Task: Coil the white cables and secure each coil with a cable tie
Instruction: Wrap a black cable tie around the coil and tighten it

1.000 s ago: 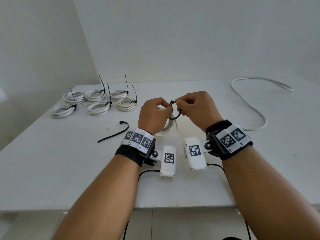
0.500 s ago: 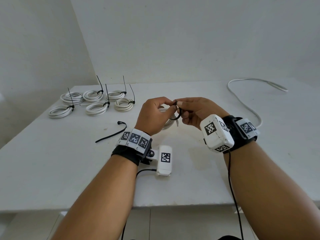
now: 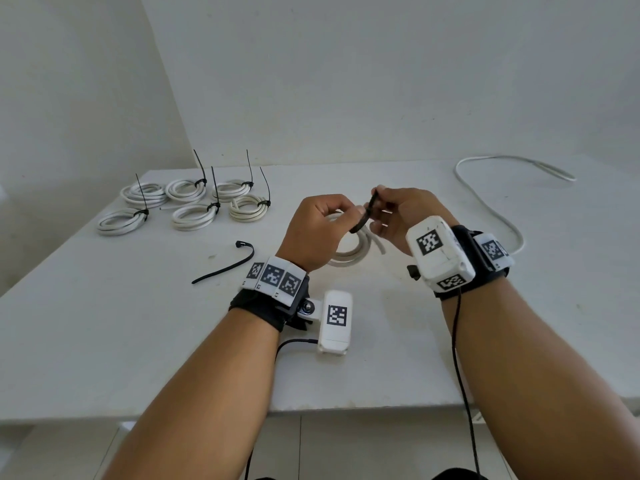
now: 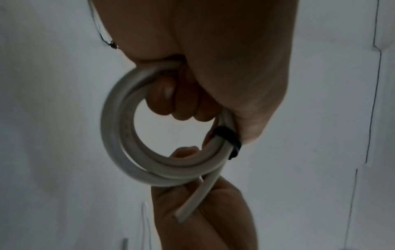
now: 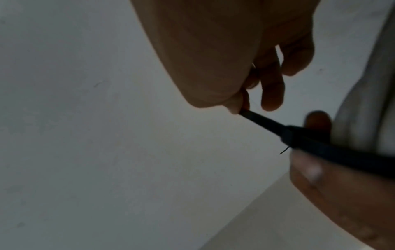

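Observation:
My left hand (image 3: 320,226) grips a small coil of white cable (image 3: 349,252) above the table, fingers curled through the loop. In the left wrist view the coil (image 4: 119,135) hangs from those fingers with a black cable tie (image 4: 227,137) wrapped round it. My right hand (image 3: 398,213) pinches the tail of that black tie (image 3: 367,211) between thumb and forefinger, the strap running taut from the pinch (image 5: 267,123) to the coil. Several tied coils (image 3: 194,202) lie at the table's back left. A loose white cable (image 3: 491,209) trails along the right side.
A spare black cable tie (image 3: 225,268) lies on the white table (image 3: 104,323) left of my left wrist. White walls stand close behind and to the left. The table's front edge runs just under my forearms.
My right hand has turned over and drawn the tie's tail up and back, so the loop round the coil has closed. The left hand has kept its hold on the coil.

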`<state>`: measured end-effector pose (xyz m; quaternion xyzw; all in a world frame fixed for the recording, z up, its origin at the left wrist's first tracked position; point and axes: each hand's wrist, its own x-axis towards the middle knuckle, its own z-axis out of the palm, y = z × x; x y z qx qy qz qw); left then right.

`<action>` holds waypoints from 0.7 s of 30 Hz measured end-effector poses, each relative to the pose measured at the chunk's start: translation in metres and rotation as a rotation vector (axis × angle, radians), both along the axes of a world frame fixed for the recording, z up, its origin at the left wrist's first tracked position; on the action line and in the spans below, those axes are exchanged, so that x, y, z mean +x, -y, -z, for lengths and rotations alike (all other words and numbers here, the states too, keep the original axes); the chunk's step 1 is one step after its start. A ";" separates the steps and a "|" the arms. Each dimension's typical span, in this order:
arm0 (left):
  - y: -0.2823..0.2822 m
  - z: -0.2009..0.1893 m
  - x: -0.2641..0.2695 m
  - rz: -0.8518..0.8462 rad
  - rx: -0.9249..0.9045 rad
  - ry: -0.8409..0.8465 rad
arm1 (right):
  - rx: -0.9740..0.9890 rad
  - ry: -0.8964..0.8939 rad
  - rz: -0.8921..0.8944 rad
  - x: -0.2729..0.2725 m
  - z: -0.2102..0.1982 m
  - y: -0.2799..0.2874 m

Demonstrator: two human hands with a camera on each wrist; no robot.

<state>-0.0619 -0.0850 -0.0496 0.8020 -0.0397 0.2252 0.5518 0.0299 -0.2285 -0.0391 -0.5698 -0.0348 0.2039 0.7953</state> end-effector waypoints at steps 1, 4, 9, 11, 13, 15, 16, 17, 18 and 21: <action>0.003 -0.001 0.000 0.029 -0.056 -0.005 | 0.068 -0.050 0.036 0.001 -0.002 0.001; 0.009 -0.002 0.000 0.127 -0.205 -0.052 | 0.186 -0.092 0.083 0.000 -0.004 0.001; 0.009 -0.002 -0.001 0.208 -0.310 -0.188 | 0.225 -0.016 0.126 -0.004 -0.004 -0.003; 0.008 -0.002 -0.001 0.214 -0.338 -0.196 | 0.170 -0.015 0.050 -0.004 -0.002 -0.002; 0.007 -0.003 -0.003 0.211 -0.380 -0.202 | 0.070 -0.046 -0.098 -0.004 0.000 0.001; 0.007 -0.004 -0.003 0.204 -0.371 -0.223 | -0.007 -0.013 -0.195 -0.005 0.004 0.001; 0.008 -0.004 -0.003 0.208 -0.342 -0.225 | -0.021 0.019 -0.184 -0.005 0.005 0.000; 0.009 -0.005 -0.006 0.232 -0.308 -0.217 | -0.013 0.041 -0.130 -0.004 0.005 -0.002; 0.011 -0.007 -0.011 0.288 -0.282 -0.200 | 0.030 0.032 -0.034 0.001 0.005 -0.001; 0.028 -0.003 -0.036 0.606 -0.220 -0.169 | 0.204 -0.098 0.255 0.032 0.003 0.031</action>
